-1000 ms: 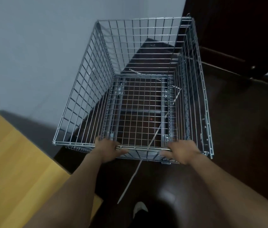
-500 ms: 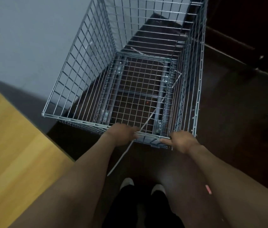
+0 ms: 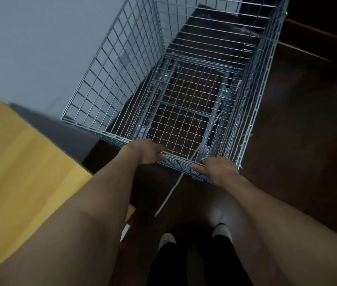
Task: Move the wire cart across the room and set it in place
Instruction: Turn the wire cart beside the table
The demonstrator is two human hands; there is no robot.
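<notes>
A silver wire cart (image 3: 109,79) with tall mesh walls and an open top stands on the dark floor right in front of me. Its left wall runs close along a pale wall. My left hand (image 3: 145,151) is closed over the near top rim, left of centre. On the same rim, near the cart's right corner, my right hand (image 3: 220,169) grips with fingers curled over the wire. A thin pale strip (image 3: 171,193) hangs out through the near side, down between my hands. The cart's far end is cut off at the top of the view.
A yellow wooden surface (image 3: 18,172) lies close at my left, its corner near my left forearm. The pale wall (image 3: 39,48) bounds the left side. A dark door or cabinet (image 3: 318,21) stands at the far right. My feet in white socks (image 3: 222,230) stand on dark floor.
The cart has shifted toward the right of the view and drawn closer to the wall. Both hands have kept their hold on the near rim, and my feet have stepped forward.
</notes>
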